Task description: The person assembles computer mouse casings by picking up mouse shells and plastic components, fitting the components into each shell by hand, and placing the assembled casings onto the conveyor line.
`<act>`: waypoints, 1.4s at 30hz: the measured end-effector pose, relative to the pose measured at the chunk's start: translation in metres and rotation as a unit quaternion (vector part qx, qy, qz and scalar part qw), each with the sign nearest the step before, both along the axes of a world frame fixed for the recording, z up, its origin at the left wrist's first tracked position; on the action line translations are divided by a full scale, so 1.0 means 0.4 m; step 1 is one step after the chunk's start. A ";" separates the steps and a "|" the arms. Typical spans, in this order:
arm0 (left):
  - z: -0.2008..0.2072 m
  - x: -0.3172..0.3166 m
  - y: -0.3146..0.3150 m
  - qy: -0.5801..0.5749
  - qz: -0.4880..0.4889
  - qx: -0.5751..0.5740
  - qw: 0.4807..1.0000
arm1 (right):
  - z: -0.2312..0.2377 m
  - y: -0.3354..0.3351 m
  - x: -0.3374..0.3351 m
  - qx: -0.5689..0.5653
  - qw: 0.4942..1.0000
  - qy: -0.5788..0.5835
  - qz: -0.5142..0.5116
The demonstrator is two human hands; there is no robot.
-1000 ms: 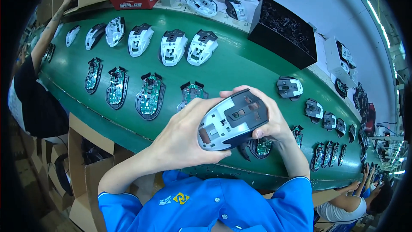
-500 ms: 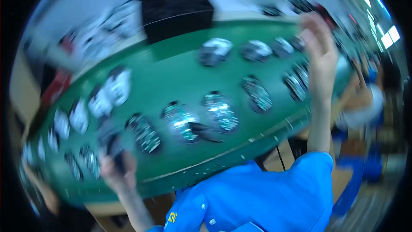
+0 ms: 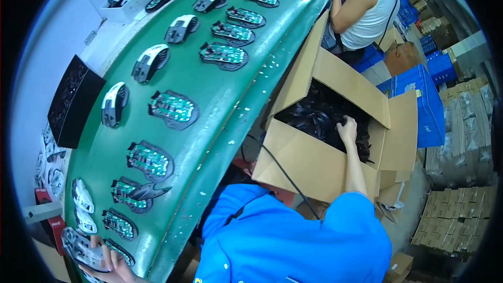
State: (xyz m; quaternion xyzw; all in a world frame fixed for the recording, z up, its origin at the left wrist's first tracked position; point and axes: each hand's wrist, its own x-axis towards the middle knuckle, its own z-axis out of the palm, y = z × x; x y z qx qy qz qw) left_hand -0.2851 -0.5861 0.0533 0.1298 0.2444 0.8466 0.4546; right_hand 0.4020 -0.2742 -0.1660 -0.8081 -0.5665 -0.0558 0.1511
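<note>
At the lower left my left hand (image 3: 114,263) is closed on a mouse shell (image 3: 81,247), grey and hollow, above the near end of the green bench. My right hand (image 3: 347,131) reaches down into an open cardboard box (image 3: 298,162) on my right. Its fingers are bent in among many black plastic pieces (image 3: 314,112); whether they pinch one is hidden. Mouse bases with green circuit boards (image 3: 173,109) stand in a row along the bench. A loose black curved piece (image 3: 149,192) lies across one of them. White-and-black mouse shells (image 3: 151,63) form a second row behind.
A black bin (image 3: 76,102) of dark parts stands on the bench's far side, with a white tray (image 3: 139,2) of shells beyond. Another person in a white top (image 3: 369,8) sits farther along. Blue crates (image 3: 419,105) and stacked cartons (image 3: 453,220) fill the right side.
My view has swung to the right. My right hand has gone from above the bench down into the cardboard box. My left hand still holds a shell at the left.
</note>
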 end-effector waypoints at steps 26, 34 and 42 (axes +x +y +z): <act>0.133 0.165 0.043 -0.017 -0.010 0.017 1.000 | -0.114 0.126 0.365 -0.333 0.935 0.123 -0.008; 0.128 0.150 0.044 -0.040 0.004 -0.006 0.999 | -0.222 0.163 0.422 -0.362 0.909 0.190 0.087; 0.083 0.141 0.008 -0.064 0.057 -0.031 0.996 | -0.500 0.483 0.533 -0.342 0.816 0.393 0.250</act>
